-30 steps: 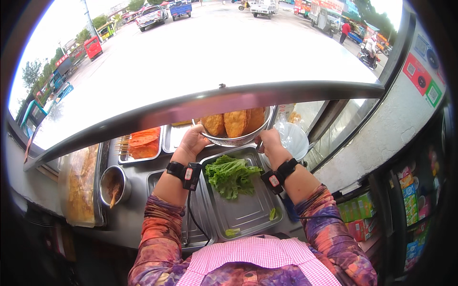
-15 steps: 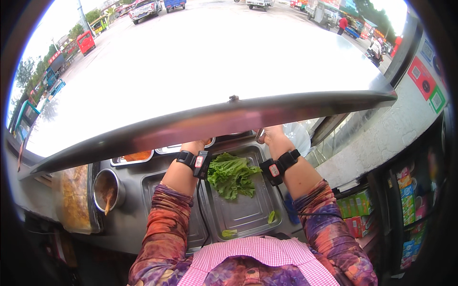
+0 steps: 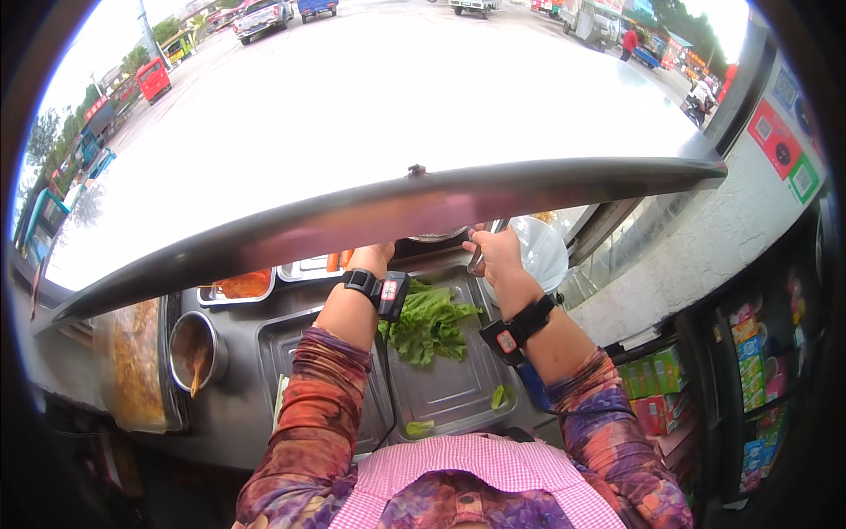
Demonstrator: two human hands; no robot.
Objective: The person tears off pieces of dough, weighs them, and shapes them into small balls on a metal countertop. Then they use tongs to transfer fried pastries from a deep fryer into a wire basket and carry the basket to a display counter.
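My right hand (image 3: pixel 499 256) is closed around a narrow shiny metal utensil (image 3: pixel 477 263); its working end is hidden, so its kind is unclear. My left hand (image 3: pixel 374 256) reaches under the front edge of the large pale panel (image 3: pixel 388 212), and its fingers are out of sight. Below and between my forearms, green leaf lettuce (image 3: pixel 430 331) lies in a metal tray (image 3: pixel 441 394), with a few torn bits near its close edge. Just beyond my left hand, orange sticks (image 3: pixel 339 261) rest in a small tray (image 3: pixel 300 270). A clear plastic bag (image 3: pixel 539 256) is beside my right hand.
At left stand a metal pot (image 3: pixel 196 339) with a wooden-handled utensil, a covered container (image 3: pixel 137 366) of yellowish food, and a tray of reddish food (image 3: pixel 247 284). The low panel overhangs the counter's far side. A shelf of packaged goods (image 3: pixel 656 392) is at right.
My left forearm has swung to the right, over the lettuce's edge. My right hand has shifted slightly nearer, showing more of the metal utensil. The orange sticks have come into sight.
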